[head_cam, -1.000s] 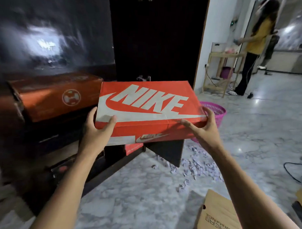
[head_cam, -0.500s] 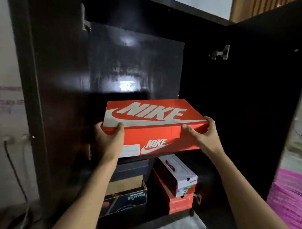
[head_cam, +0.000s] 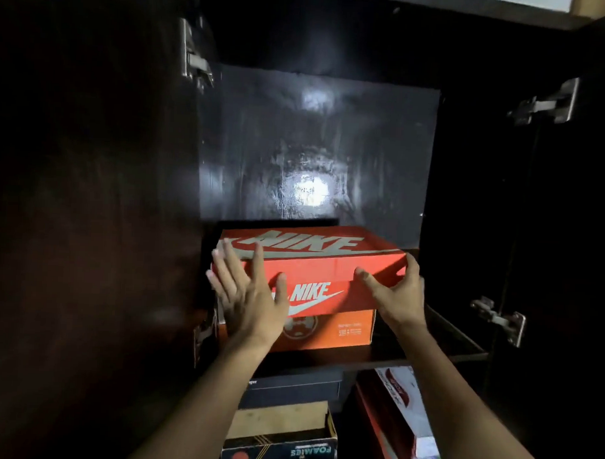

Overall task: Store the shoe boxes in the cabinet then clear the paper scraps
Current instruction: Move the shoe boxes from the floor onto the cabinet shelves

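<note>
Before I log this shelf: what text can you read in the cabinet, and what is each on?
"NIKE": lid of the red shoe box.
"NIKE": front face of the same box.
"FOAMIES", upside down: dark box on the lower level.
Too small or blurred to read: the print on the orange box under the red one, on the grey box and on the white-and-red box.

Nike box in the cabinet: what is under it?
An orange box with a round logo, resting on the shelf. Its top is covered by the Nike box, and the left hand hides its left end.
</note>
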A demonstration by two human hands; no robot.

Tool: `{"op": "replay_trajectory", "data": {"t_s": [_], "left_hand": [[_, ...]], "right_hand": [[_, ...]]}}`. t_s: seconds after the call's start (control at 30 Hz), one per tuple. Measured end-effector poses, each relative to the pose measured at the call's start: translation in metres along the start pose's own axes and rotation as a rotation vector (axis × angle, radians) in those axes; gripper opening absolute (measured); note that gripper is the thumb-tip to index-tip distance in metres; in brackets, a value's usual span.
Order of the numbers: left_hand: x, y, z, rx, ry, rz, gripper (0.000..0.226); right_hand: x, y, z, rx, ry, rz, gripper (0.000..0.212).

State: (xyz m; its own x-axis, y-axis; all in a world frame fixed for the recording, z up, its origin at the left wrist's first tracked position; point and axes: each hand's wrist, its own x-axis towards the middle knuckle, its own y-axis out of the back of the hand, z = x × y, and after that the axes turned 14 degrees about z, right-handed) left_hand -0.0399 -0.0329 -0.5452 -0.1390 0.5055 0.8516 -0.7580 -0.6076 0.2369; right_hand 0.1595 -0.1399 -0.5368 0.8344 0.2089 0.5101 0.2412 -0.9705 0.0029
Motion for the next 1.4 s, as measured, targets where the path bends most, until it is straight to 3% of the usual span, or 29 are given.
{"op": "replay_trajectory", "data": {"t_s": [0.07,0.17,0.23,0.57,0.77,0.97,1.2,1.4], "left_hand": [[-0.005,-0.009,-0.002,0.066,-0.097,-0.054,0.067],[0.004,-0.021,-0.013,0.093,-0.090,-0.083,0.068],[0.015,-0.028,-0.021,0.114,-0.096,-0.093,0.066],[0.059,-0.047,-0.033,0.155,-0.021,-0.527,0.080],[0.066,-0.034,-0.020,0.257,-0.027,-0.577,0.083],[0.028,-0.001,0.010,0.002,-0.060,-0.451,0.060],[-0.027,0.052,0.033,-0.357,0.029,-0.676,0.034],[-0.097,0.098,0.040,-0.552,-0.040,-0.818,0.023]], "right_hand": [[-0.007,-0.012,0.008,-0.030,0.011,0.083,0.102],[-0.015,-0.029,0.022,-0.051,0.031,0.133,0.099],[-0.012,-0.039,0.028,-0.088,0.031,0.071,0.100],[0.022,-0.061,0.024,-0.197,-0.013,-0.322,0.100],[0.018,-0.043,0.008,-0.239,0.002,-0.301,0.076],[-0.011,0.003,-0.018,-0.300,0.054,-0.256,0.069],[-0.081,0.074,-0.033,-0.352,0.104,-0.197,0.053],[-0.153,0.150,-0.031,-0.530,0.024,-0.110,0.060]]}}
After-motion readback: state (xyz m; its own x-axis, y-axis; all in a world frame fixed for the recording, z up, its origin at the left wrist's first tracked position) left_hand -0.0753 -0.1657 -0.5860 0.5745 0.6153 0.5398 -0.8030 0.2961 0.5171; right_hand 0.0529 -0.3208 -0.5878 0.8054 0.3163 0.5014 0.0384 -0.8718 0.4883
